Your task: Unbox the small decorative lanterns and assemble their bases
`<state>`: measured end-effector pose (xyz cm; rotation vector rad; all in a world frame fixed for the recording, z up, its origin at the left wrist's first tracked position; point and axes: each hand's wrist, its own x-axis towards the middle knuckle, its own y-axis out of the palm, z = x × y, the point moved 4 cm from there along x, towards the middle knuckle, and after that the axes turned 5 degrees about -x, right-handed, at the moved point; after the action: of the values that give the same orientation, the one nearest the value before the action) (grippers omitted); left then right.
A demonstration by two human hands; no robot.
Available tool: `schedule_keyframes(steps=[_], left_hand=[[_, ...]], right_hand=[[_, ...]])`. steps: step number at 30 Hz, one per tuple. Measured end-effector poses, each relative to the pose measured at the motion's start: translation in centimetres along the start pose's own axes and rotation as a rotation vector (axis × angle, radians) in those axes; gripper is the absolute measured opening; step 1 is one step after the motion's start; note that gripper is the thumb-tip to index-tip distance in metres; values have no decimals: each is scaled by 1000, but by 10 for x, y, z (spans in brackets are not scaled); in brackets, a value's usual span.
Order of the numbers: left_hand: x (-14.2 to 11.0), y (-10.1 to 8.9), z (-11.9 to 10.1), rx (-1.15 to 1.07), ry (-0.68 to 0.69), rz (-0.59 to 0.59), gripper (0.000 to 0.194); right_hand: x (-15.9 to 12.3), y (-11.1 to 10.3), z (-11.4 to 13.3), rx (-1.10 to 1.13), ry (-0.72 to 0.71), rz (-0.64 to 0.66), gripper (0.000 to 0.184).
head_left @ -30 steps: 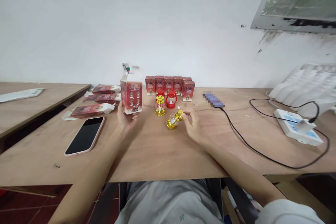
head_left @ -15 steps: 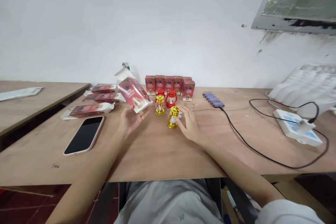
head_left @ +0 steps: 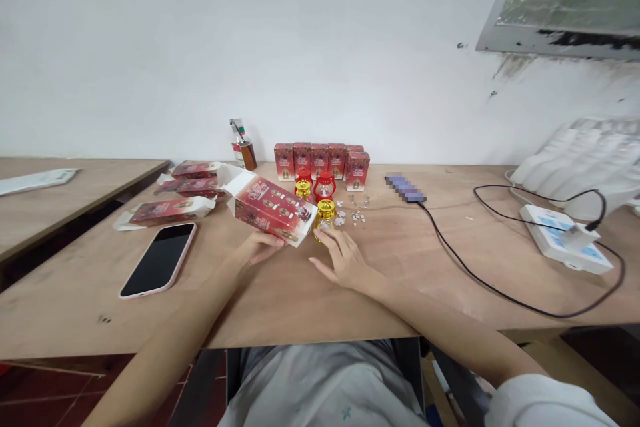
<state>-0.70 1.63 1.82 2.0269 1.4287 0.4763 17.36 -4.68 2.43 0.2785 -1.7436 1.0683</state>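
Note:
My left hand (head_left: 263, 248) holds a red printed cardboard box (head_left: 274, 208), tilted on its side with its white end flaps standing out at the upper left. My right hand (head_left: 343, 259) has its fingers apart, close to the box's lower end. Just beyond those fingertips stands a gold toy lantern (head_left: 326, 209), partly covered by the hand. Behind the box, another gold lantern (head_left: 303, 188) shows only its upper part. A red lantern (head_left: 325, 185) is beside it, with a second red one partly hidden. Small white pieces (head_left: 357, 217) and tiny discs lie right of the lanterns.
Several closed red boxes (head_left: 320, 160) stand along the wall. Flattened boxes (head_left: 167, 211) lie at the left, near a phone (head_left: 159, 259). A brown container (head_left: 246, 153) holds tools. At the right are a blurred-out device (head_left: 405, 188), its black cable and a power strip (head_left: 565, 239).
The box in my left hand has turned from upright onto its side and come lower, toward the right. My right hand has let go of the gold lantern and moved slightly nearer me.

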Motion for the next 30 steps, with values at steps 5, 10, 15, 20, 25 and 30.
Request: schedule_keyframes(steps=[5,10,15,20,25,30], left_hand=[[0,0,9,192,-133,163,33],[0,0,16,329,-135,194,31],[-2,2,21,323,-127,205,33],[-4,6,23,266,-156,236,32],[-6,6,23,261,-192,197,33],[-6,9,25,186,-168,272,36]], right_hand=[[-2,-2,-3,62,22,-19,59],[-1,-2,-1,100,34,-55,44],[-4,-2,-3,146,83,-137,61],[-3,-3,-5,169,127,-131,62],[-3,-6,-6,190,134,-154,39],[-7,0,-7,154,147,-108,18]])
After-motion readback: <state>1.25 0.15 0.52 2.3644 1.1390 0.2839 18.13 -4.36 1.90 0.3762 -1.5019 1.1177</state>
